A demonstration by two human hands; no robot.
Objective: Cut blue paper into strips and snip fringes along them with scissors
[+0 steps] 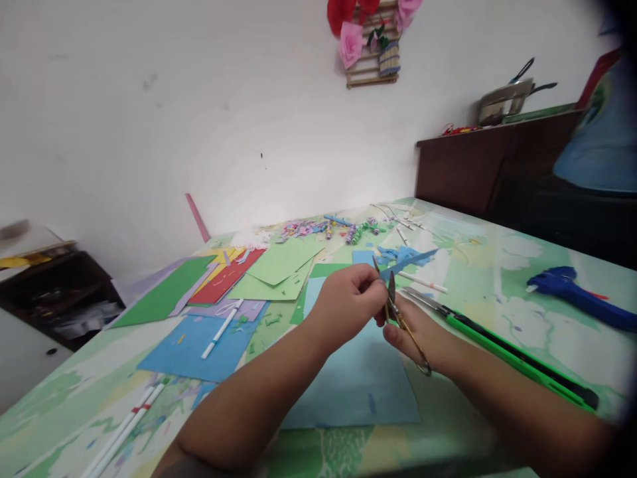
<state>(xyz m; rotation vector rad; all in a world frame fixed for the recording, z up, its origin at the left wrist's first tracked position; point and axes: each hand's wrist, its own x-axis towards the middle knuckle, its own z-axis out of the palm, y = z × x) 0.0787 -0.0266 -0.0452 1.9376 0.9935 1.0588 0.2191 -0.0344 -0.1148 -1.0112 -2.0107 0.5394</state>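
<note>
Gold-handled scissors (395, 309) are in my right hand (411, 325), their blades parted and pointing up and away from me. My left hand (351, 295) pinches a thin blue paper strip (411, 263) that sticks out to the right, close beside the blades. Whether the blades touch the strip I cannot tell. Both hands hover above a light blue sheet (353, 385) on the table. Just right of my right hand lies a green utility knife (517, 355) with its blade out. Blue paper scraps (398, 255) lie beyond the hands.
Coloured sheets, among them a red sheet (231, 275) and a light green sheet (279, 265), cover the table's left side. White sticks (124, 428) lie at the front left. A blue glue gun (580, 295) rests at the right. Curled paper pieces (351, 232) sit near the wall.
</note>
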